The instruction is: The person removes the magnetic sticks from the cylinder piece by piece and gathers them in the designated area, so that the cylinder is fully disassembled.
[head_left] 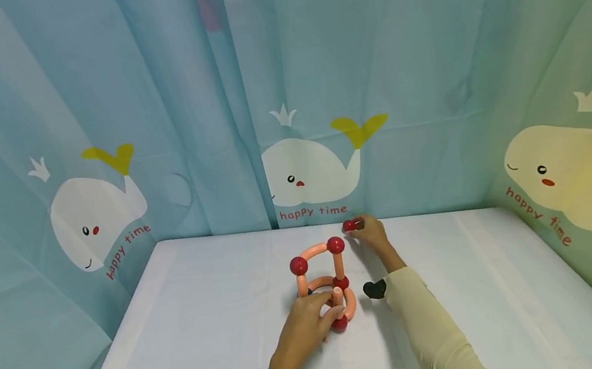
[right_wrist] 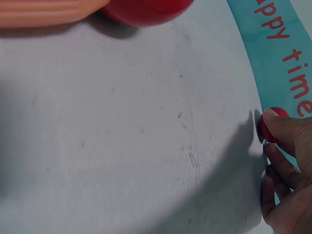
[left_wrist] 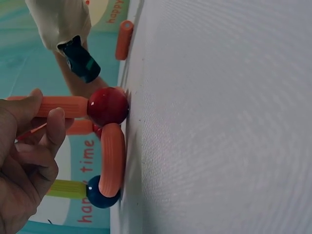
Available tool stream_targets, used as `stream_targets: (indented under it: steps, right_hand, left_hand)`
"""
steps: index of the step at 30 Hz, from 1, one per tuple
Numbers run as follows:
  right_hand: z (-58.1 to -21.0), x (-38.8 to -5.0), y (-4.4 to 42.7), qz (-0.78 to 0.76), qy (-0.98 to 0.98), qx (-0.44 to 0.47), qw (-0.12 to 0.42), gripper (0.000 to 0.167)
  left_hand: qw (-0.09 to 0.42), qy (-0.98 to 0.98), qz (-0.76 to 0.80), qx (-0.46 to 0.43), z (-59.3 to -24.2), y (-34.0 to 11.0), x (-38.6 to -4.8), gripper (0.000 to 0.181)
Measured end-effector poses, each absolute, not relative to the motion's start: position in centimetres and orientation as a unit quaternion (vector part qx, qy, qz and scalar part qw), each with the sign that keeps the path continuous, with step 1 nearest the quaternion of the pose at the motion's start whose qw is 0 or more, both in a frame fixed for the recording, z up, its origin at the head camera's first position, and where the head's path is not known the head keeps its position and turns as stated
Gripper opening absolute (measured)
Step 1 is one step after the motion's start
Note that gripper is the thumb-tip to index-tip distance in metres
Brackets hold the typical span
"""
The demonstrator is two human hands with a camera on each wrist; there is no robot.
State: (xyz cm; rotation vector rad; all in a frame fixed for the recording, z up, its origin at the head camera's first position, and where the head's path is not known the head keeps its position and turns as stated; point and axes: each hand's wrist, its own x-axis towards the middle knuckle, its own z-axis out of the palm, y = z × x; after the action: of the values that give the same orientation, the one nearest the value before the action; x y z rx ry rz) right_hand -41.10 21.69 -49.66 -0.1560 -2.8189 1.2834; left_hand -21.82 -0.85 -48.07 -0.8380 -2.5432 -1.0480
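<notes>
A frame of orange rods, curved orange pieces and red balls stands on the white table. My left hand pinches an upright orange rod at the frame's front. The rod's lower end meets a red ball near the tabletop. Beside it in the left wrist view are a curved orange piece, a blue ball and a yellow-green rod. At the table's far edge my right hand holds a loose red ball between thumb and fingers; they partly cover it.
Another orange rod lies apart on the table in the left wrist view. Behind the table hangs a blue curtain printed with whales. A dark wrist device sits at my right sleeve.
</notes>
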Motion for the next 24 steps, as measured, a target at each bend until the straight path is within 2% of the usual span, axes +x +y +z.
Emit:
stream_targets:
  steps: [9, 14, 19, 24]
  right_hand:
    - [-48.0, -40.2, 23.8, 0.448, -0.894, -0.029, -0.016, 0.051]
    - [-45.3, -39.0, 24.2, 0.501, -0.864, -0.025, -0.029, 0.049]
    - [-42.1, -36.5, 24.1, 0.532, -0.847, -0.012, 0.000, 0.048]
    - [-39.9, -32.3, 23.8, 0.475, -0.876, 0.063, 0.060, 0.038]
  left_hand:
    - [0.139, -0.872, -0.365, -0.295, -47.8, -0.4, -21.8, 0.013]
    - [0.094, -0.882, -0.372, -0.273, -47.7, -0.4, -21.6, 0.017]
    - [0.049, -0.895, -0.372, -0.241, -47.7, -0.4, -21.3, 0.018]
    - [0.026, -0.898, -0.373, -0.232, -48.3, -0.1, -21.1, 0.018]
